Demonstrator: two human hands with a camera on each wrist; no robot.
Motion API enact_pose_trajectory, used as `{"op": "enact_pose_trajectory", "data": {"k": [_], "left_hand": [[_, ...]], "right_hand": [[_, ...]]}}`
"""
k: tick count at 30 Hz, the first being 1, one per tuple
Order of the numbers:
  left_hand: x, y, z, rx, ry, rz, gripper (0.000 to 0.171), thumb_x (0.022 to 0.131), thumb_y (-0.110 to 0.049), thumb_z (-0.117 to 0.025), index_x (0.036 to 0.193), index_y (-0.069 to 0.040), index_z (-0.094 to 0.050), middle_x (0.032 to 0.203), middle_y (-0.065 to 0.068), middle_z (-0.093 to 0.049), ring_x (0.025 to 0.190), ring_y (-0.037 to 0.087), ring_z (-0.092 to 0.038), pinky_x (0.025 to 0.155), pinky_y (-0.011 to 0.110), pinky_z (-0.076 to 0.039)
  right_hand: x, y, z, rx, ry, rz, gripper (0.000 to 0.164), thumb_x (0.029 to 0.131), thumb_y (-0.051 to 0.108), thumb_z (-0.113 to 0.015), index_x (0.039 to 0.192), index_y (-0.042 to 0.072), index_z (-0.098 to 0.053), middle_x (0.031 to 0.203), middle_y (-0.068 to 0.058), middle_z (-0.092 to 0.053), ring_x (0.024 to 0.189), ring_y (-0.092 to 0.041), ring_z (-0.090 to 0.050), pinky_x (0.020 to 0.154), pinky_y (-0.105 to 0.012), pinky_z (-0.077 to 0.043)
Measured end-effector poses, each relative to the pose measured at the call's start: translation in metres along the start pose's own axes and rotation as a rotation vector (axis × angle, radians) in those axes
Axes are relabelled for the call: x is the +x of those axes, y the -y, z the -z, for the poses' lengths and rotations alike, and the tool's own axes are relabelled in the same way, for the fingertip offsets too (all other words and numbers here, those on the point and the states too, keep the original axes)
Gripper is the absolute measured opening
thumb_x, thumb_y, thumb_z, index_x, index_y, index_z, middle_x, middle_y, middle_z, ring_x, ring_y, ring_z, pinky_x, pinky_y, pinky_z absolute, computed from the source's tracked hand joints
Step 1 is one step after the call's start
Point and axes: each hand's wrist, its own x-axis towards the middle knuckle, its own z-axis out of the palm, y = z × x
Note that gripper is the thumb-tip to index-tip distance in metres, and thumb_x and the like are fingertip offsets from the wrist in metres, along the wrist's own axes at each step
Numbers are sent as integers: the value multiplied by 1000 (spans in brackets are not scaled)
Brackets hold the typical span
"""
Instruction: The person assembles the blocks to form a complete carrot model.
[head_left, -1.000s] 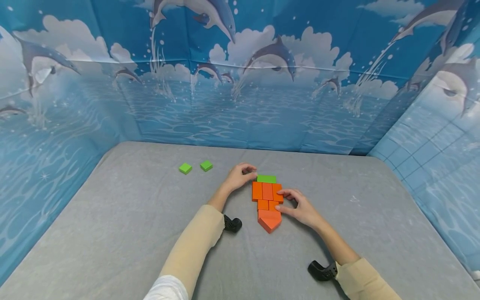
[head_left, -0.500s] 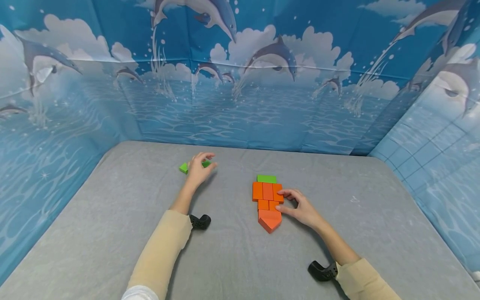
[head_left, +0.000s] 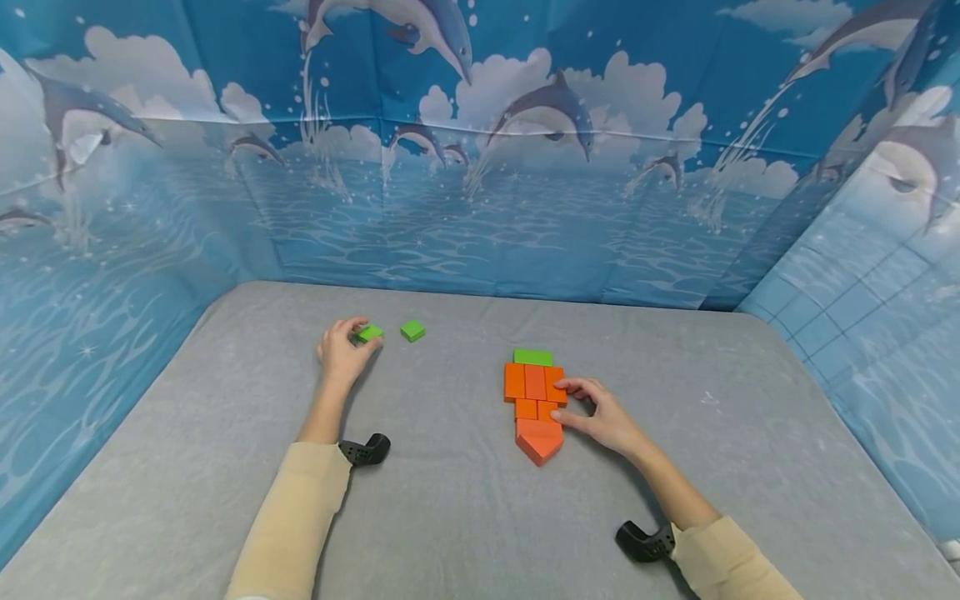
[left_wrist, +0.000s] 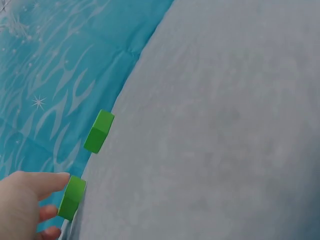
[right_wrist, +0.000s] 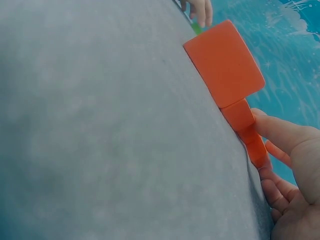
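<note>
My left hand (head_left: 343, 354) is at the back left, its thumb and fingers either side of a small square green block (head_left: 370, 333). In the left wrist view the thumb meets the top of that green block (left_wrist: 72, 197), and the other fingers are partly hidden behind it. My right hand (head_left: 603, 421) rests against the right side of a flat figure of orange blocks (head_left: 535, 382), thumb by the small blocks and fingertips by the wider row. An orange pointed block (head_left: 539, 440) forms the near end. A green rectangular block (head_left: 533, 357) lies at the far end.
Another square green block (head_left: 412, 331) lies right of the left hand. Grey cloth (head_left: 465, 517) covers the table. A blue dolphin-print curtain (head_left: 480, 225) rises behind and at both sides. Each wrist carries a black camera mount (head_left: 366, 451).
My left hand has moved from the green end of the figure leftward, over the loose green blocks, and come down around the left one. The right hand stays where it was.
</note>
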Motion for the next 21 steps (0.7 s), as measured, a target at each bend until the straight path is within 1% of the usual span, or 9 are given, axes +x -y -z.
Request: {"op": "enact_pose_trajectory", "data": {"k": [3, 9, 15, 21], "left_hand": [[0, 2, 1, 21, -2, 22, 42, 78, -22, -73, 115, -7, -61, 109, 14, -56, 109, 32, -44, 97, 53, -20], [-2, 3, 2, 63, -18, 45, 45, 76, -23, -75, 114, -5, -61, 105, 15, -58, 104, 32, -46, 94, 51, -23], [-3, 3, 3, 61, -9, 44, 43, 77, -24, -74, 112, -2, -62, 101, 15, -59, 103, 32, -46, 94, 51, -23], [-3, 3, 3, 53, -18, 44, 41, 78, -25, -73, 111, -3, -63, 99, 15, -59, 103, 32, -46, 94, 50, -24]], "right_hand": [[0, 1, 0, -2, -2, -3, 44, 80, 21, -71, 118, 5, -55, 116, -14, -50, 103, -28, -45, 91, -47, -35], [0, 1, 1, 3, -1, -5, 44, 80, 21, -71, 118, 5, -55, 116, -13, -50, 103, -27, -45, 91, -46, -36], [0, 2, 1, 1, -3, -1, 45, 79, 20, -72, 118, 5, -55, 116, -13, -51, 103, -27, -45, 90, -46, -36], [0, 2, 1, -2, -5, 1, 45, 79, 20, -72, 118, 5, -56, 116, -13, -51, 102, -27, -45, 90, -45, -37]]}}
